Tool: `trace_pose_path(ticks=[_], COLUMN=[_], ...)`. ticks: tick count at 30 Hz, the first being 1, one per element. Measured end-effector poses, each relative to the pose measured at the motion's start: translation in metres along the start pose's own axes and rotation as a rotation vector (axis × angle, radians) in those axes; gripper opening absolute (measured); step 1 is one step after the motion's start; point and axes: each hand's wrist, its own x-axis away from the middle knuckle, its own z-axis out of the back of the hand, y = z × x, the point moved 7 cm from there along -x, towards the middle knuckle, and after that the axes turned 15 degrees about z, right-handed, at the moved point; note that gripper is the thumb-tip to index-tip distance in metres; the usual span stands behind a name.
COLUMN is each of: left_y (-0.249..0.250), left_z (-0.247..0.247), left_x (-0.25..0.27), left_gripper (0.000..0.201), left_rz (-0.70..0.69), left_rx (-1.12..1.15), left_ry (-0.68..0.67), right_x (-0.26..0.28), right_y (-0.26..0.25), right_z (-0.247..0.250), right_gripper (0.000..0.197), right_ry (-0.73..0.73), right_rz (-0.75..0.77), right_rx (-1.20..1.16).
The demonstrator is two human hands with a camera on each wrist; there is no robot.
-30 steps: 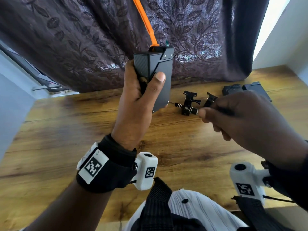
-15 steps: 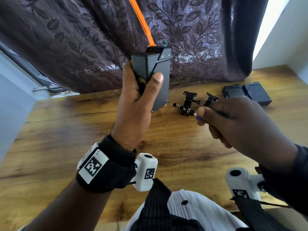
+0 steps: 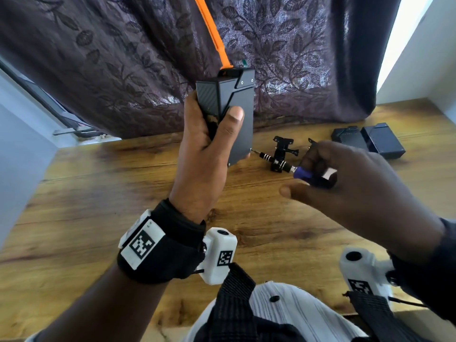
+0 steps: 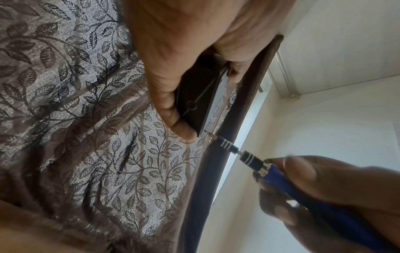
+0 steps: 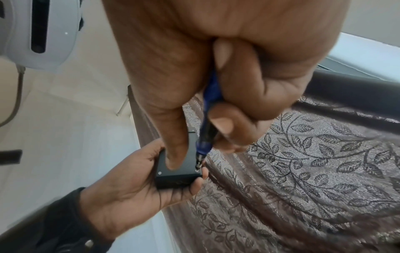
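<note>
My left hand [image 3: 209,149] grips a black box-shaped device [image 3: 237,107] upright above the wooden table [image 3: 98,193], thumb across its front face. An orange strap [image 3: 212,33] rises from its top. My right hand [image 3: 345,183] holds a blue-handled screwdriver [image 3: 302,173] with a black ringed shaft. Its tip touches a screw at the device's lower right corner [image 5: 197,170]. In the left wrist view the screwdriver [image 4: 242,154] points at the device's corner [image 4: 194,106]. In the right wrist view the device [image 5: 179,171] lies in my left palm.
A small black camera mount [image 3: 283,149] stands on the table behind the screwdriver. Two black boxes [image 3: 370,139] lie at the far right. A dark leaf-patterned curtain [image 3: 123,58] hangs along the table's back edge. White walls stand on the left and right.
My right hand's grip has shifted on the screwdriver, so the blue handle now shows and the thumb points outward. The tip stays at the device's lower corner. The left hand has barely moved.
</note>
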Motion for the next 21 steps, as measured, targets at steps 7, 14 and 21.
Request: trace_pose_path(ticks=[7, 14, 21], left_y=[-0.001, -0.004, -0.001], left_z=[-0.004, -0.004, -0.008], left_x=[0.002, 0.004, 0.001], left_gripper=[0.046, 0.037, 0.042], left_rz=[0.005, 0.025, 0.0], left_rx=[-0.017, -0.002, -0.033], left_ry=[-0.005, 0.01, -0.017], right_x=[0.003, 0.002, 0.005], right_y=[0.001, 0.002, 0.005], right_z=[0.006, 0.002, -0.006], right_gripper=[0.038, 0.036, 0.04], right_ry=[0.046, -0.031, -0.01], right_rz=[-0.003, -0.013, -0.004], right_rx=[0.002, 0.071, -0.036])
